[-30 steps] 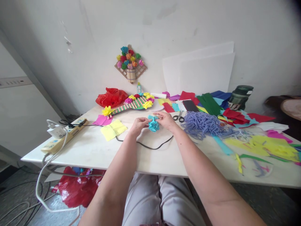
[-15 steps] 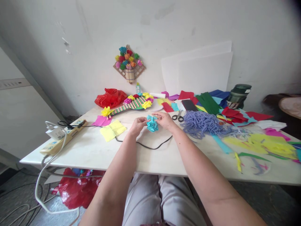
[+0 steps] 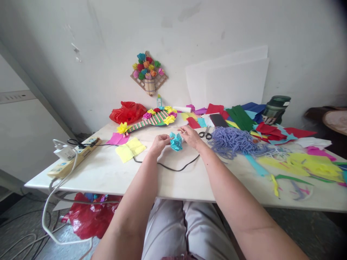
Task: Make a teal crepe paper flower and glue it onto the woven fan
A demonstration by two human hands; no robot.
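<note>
A light-blue crepe paper flower (image 3: 176, 142) hangs above the middle of the table, its petals ruffled. My left hand (image 3: 160, 143) is closed, its fingertips pinching the flower's left edge. Just right of the flower, my right hand (image 3: 189, 136) is closed in a pinch; a thin, light-coloured sliver shows at its fingertips, too small to name. Beyond my hands lies a green, striped, lute-shaped craft piece (image 3: 151, 121) trimmed with yellow, pink and red paper flowers. Scissors (image 3: 205, 134) with dark handles lie right of my right hand.
Purple yarn (image 3: 233, 141) is heaped on the right, with coloured paper sheets (image 3: 240, 117), a phone (image 3: 218, 120) and a dark green flask (image 3: 275, 110) behind. Yellow paper squares (image 3: 130, 149) and a power strip (image 3: 73, 159) lie left. A black cable (image 3: 176, 169) crosses in front.
My right fingers have come off the top of the blue flower and shifted slightly right. The flower has turned, its petals now facing up more. My left hand keeps its pinch.
</note>
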